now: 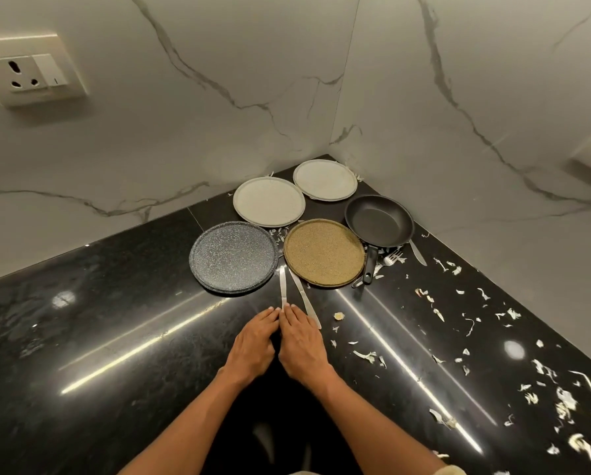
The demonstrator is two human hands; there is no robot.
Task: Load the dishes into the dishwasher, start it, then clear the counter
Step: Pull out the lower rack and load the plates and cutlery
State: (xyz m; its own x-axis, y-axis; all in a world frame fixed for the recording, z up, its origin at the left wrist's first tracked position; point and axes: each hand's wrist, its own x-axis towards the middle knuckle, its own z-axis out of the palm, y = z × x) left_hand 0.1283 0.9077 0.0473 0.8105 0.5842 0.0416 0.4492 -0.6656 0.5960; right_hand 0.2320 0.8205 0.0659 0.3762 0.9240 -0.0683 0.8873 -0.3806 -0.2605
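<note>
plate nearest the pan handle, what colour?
Speckled mustard-gold plate with a darker rim, beside the pan handle. Head view, the only one.

Four round plates (269, 201) are laid flat in the bench (116, 320) corner beside a black frying pan (378, 221); two knives (283, 286) lie before them.

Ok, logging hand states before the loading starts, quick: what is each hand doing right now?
Left hand: open, flat on the counter, holding nothing.
Right hand: open, fingertips at the handle of a knife; no grip shows.
</note>
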